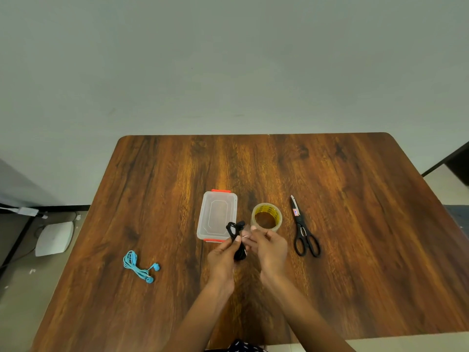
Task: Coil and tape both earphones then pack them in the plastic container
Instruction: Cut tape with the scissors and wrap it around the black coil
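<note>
My left hand (223, 255) grips a coiled black earphone (236, 237) above the table, just in front of the clear plastic container (205, 217) with red clips. My right hand (270, 246) pinches a small clear piece of tape (245, 231) against the black coil. A roll of clear tape (266, 215) stands right of the container. The blue earphone (138, 266) lies coiled on the table to the left, apart from both hands.
Black scissors (304, 231) lie right of the tape roll. The wooden table (355, 250) runs up to a pale wall. A white box (54, 238) and cables sit on the floor to the left.
</note>
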`<state>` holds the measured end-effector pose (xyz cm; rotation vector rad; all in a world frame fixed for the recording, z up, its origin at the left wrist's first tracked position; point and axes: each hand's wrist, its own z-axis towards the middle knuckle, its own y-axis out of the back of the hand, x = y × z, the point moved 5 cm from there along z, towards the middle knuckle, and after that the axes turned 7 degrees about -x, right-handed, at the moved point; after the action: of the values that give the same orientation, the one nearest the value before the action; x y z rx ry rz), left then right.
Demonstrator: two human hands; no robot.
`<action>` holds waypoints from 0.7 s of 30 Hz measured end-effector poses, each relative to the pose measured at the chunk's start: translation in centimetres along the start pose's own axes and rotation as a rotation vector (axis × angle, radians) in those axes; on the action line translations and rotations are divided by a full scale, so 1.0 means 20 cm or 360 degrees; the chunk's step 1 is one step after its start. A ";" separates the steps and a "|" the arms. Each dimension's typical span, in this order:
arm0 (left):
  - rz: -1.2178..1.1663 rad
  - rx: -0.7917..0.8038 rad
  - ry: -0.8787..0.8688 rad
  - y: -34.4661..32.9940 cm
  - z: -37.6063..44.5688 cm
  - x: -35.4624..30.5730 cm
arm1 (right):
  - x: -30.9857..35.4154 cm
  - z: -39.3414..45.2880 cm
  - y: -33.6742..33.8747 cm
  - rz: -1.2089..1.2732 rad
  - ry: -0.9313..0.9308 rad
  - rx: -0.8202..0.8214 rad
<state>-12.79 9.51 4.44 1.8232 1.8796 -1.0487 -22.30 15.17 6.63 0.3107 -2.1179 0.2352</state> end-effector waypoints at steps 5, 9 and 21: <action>0.0327 -0.0095 -0.0403 0.03 0.00 -0.04 | -0.02 -0.03 -0.02 -0.0017 -0.0100 0.0052; 0.0542 -0.0018 -0.0518 0.04 0.01 -0.04 | -0.02 -0.05 -0.02 -0.0005 -0.0269 0.0104; 0.0664 0.0405 -0.0406 -0.02 -0.01 -0.04 | -0.02 -0.04 0.00 0.0007 -0.0316 0.0059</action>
<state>-13.06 9.11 5.24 1.9881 1.1969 -1.3282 -21.42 15.52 6.80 0.3642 -2.3123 0.2553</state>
